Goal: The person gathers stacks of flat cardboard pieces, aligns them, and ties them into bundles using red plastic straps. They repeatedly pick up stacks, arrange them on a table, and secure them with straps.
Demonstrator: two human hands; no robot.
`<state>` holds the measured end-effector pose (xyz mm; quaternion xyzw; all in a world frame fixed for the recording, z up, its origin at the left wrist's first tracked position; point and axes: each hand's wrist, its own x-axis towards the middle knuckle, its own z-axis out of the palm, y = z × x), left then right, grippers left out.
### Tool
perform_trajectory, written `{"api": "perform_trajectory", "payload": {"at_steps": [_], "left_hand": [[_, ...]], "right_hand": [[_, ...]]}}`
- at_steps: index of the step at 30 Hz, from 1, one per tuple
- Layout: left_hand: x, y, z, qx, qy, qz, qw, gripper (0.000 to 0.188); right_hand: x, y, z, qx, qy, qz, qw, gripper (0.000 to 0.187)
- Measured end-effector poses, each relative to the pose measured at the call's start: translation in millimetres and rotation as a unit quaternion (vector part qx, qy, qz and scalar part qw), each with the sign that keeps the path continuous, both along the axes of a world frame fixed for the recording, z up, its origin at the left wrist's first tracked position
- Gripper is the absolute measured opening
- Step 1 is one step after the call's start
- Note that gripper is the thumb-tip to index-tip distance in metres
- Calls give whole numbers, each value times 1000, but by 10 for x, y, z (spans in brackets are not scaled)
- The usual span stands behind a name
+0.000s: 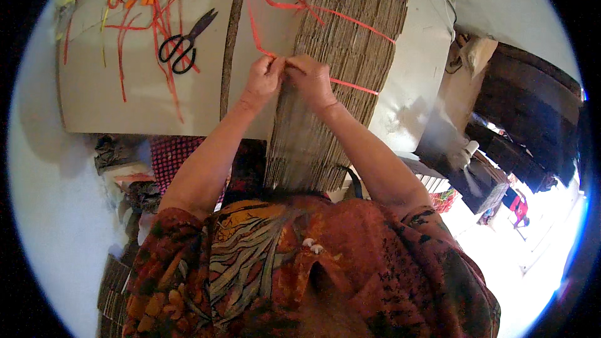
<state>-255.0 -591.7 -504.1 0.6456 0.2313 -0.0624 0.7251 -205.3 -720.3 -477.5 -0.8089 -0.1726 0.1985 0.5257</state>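
Observation:
A tall stack of flat corrugated cardboard pieces lies before me, its layered edges facing up. One red plastic string runs across its lower part to my hands. My left hand pinches the string at the stack's left edge, where a slack length comes down from the upper left. Right beside it, the fingers of my right hand are closed on the same string. The fingertips meet, so any loop or knot between them is hidden. Farther up, another red string crosses the stack, knotted at its left side.
Black-handled scissors lie on the pale tabletop to the left, among several loose red strings. A dark narrow strip separates that surface from the stack's side. Dark stacked material stands at the far right.

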Motion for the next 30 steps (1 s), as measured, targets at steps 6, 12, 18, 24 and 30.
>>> {"api": "perform_trajectory", "payload": {"at_steps": [6, 12, 18, 24, 30], "left_hand": [[-62, -14, 183, -125, 21, 93, 988, 20], [-76, 31, -178, -234, 53, 168, 956, 28], [-171, -5, 5, -23, 29, 161, 986, 26], [54, 95, 278, 309, -179, 56, 932, 27], [-89, 123, 159, -83, -3, 45, 996, 16]], "right_hand": [[45, 52, -25, -46, -31, 39, 998, 12], [54, 119, -95, -81, -118, 42, 989, 6], [75, 65, -297, -148, -157, 86, 973, 7], [196, 16, -99, -80, -182, 217, 956, 9], [298, 78, 167, -71, 302, 106, 945, 10]]}}
